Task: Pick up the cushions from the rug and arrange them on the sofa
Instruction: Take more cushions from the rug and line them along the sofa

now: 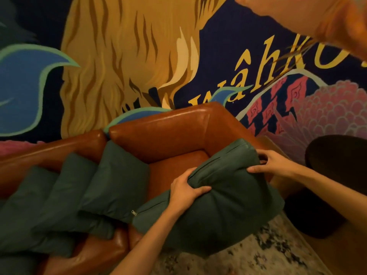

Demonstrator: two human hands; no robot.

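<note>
I hold one dark green cushion (228,205) with both hands, a little toward 5 o'clock of the middle of my view. My left hand (185,190) grasps its upper seam at the cushion's 10 o'clock side, fingers curled over the top edge and thumb pressed flat on the near face. My right hand (272,162) pinches the corner at the cushion's 1 o'clock, thumb low and fingers bent over the fabric. The cushion bulges between my hands and lies tilted, its seam running from 8 o'clock up to 1 o'clock, with a small pale zip pull (134,212) at the low end. It hangs over the right end of the brown leather sofa (178,133), above the seat and its front edge; I cannot tell whether it rests on the leather.

Three more green cushions are on the sofa toward 8 o'clock, leaning in a row against the backrest and overlapping: the nearest cushion (119,175) just beside the one I hold, the middle cushion (73,187) next, the far cushion (25,205) at the left edge of my view.

The mottled rug (258,255) shows at 5 o'clock under my forearms. A dark round stool (337,165) stands at 3 o'clock, near the sofa's arm. A painted mural (119,56) fills the wall from 9 to 1 o'clock.
</note>
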